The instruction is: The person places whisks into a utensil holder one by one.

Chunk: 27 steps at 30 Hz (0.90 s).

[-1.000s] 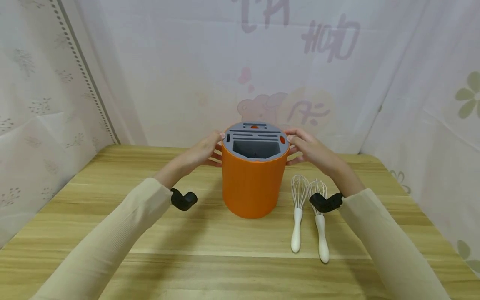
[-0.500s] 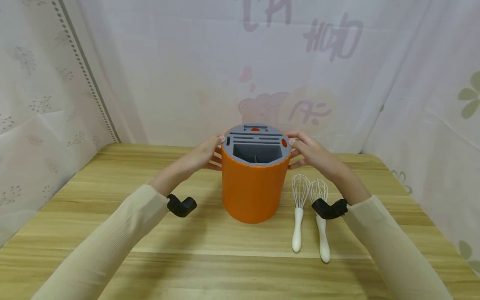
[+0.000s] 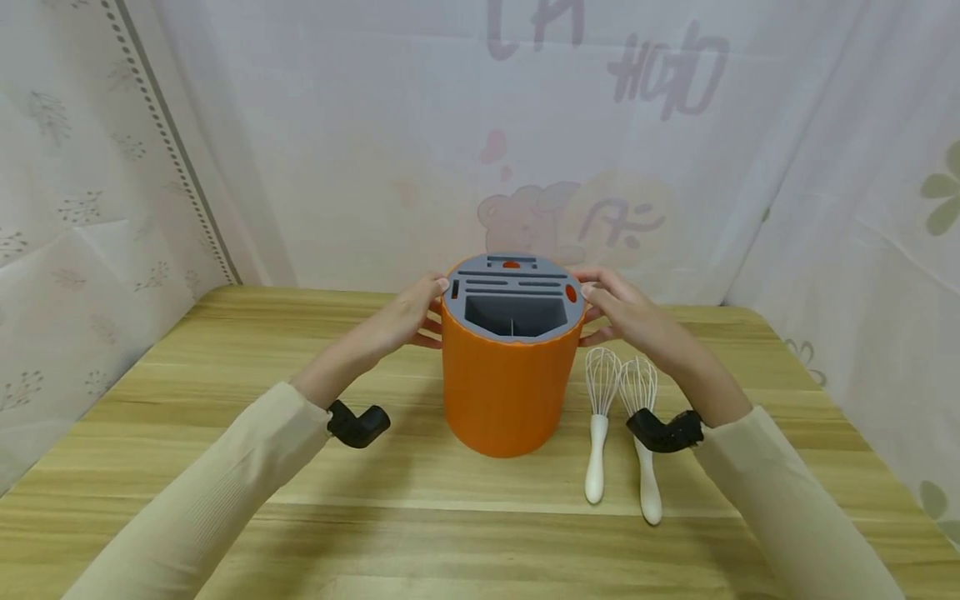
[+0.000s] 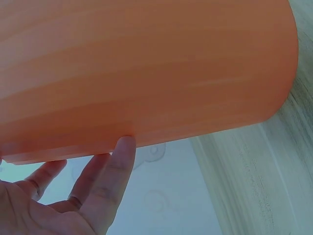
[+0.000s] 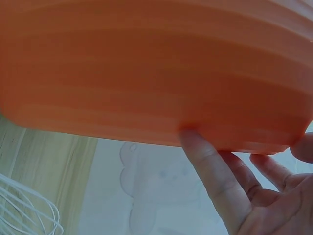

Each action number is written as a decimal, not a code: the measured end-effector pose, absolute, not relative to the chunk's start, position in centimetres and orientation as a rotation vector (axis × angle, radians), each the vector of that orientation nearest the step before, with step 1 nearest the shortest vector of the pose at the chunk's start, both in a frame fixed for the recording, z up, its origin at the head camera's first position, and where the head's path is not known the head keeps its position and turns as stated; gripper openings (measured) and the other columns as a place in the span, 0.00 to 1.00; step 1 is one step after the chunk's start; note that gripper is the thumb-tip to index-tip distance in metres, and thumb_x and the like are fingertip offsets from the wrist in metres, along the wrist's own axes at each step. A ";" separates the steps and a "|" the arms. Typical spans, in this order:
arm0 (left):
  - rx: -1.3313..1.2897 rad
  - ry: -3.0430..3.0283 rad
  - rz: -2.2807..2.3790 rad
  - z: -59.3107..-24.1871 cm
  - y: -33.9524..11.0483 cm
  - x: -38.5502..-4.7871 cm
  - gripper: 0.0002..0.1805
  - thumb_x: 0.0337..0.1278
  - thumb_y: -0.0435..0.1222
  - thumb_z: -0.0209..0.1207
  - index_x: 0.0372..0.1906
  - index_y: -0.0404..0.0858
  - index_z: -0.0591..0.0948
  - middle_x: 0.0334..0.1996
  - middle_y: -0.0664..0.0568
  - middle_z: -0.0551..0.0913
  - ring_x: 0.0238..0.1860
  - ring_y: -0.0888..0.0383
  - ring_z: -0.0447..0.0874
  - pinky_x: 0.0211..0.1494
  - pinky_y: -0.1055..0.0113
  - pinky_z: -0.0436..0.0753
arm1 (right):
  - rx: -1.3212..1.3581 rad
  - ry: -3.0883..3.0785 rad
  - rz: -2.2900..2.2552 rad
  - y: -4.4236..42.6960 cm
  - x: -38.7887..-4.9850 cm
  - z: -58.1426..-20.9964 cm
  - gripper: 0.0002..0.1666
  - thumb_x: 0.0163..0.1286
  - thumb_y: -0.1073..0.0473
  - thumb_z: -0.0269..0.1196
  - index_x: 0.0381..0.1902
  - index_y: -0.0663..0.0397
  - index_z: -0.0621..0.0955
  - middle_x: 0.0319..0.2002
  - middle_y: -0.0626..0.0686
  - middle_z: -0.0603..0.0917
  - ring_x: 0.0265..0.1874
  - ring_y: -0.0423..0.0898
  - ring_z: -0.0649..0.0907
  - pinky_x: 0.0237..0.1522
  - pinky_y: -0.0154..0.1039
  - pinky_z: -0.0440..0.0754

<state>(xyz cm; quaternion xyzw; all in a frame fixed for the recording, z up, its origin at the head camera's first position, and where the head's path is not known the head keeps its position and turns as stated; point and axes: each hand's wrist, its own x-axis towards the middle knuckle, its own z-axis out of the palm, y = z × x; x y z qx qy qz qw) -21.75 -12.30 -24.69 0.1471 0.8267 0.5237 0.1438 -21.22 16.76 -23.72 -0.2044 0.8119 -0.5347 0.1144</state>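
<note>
An orange round holder [image 3: 504, 400] with a grey slotted top [image 3: 513, 285] stands upright on the wooden table. My left hand [image 3: 405, 317] grips its left side, thumb at the rim. On the opposite side my right hand [image 3: 626, 312] grips it the same way. In the left wrist view the fingers [image 4: 105, 188] press against the orange wall [image 4: 146, 73]. The right wrist view has the fingers [image 5: 215, 181] on the orange wall [image 5: 146, 73] too.
Two whisks with white handles lie to the right of the holder, the nearer-in one [image 3: 596, 458] beside the other [image 3: 648, 492], which is partly under my right wrist's black mount [image 3: 663, 431]. Patterned cloth [image 3: 360, 150] hangs behind the table [image 3: 420, 542].
The orange holder has shifted slightly toward me, with both hands still on its sides. The whisks lie as they did.
</note>
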 end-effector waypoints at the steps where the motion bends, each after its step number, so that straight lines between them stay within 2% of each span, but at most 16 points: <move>1: 0.418 2.381 1.513 -24.7 -12.3 -21.7 0.22 0.70 0.46 0.28 0.58 0.37 0.59 0.50 0.37 0.68 0.45 0.45 0.78 0.51 0.53 0.81 | -0.600 2.380 -1.566 16.7 -21.1 -23.7 0.24 0.74 0.50 0.43 0.64 0.51 0.61 0.53 0.58 0.69 0.43 0.53 0.78 0.43 0.47 0.83; 14: 0.444 2.399 1.535 -24.8 -12.5 -20.7 0.22 0.71 0.46 0.29 0.59 0.37 0.60 0.50 0.37 0.69 0.44 0.44 0.79 0.49 0.54 0.82 | -0.556 2.403 -1.534 16.6 -20.1 -23.6 0.26 0.74 0.50 0.42 0.66 0.54 0.58 0.55 0.61 0.68 0.47 0.55 0.76 0.45 0.48 0.83; 27: 0.459 2.416 1.556 -25.1 -12.5 -19.7 0.22 0.71 0.45 0.29 0.57 0.35 0.61 0.48 0.37 0.69 0.42 0.46 0.80 0.46 0.55 0.83 | -0.556 2.411 -1.536 16.5 -19.3 -23.7 0.27 0.75 0.51 0.41 0.67 0.57 0.57 0.57 0.63 0.67 0.45 0.55 0.77 0.44 0.49 0.83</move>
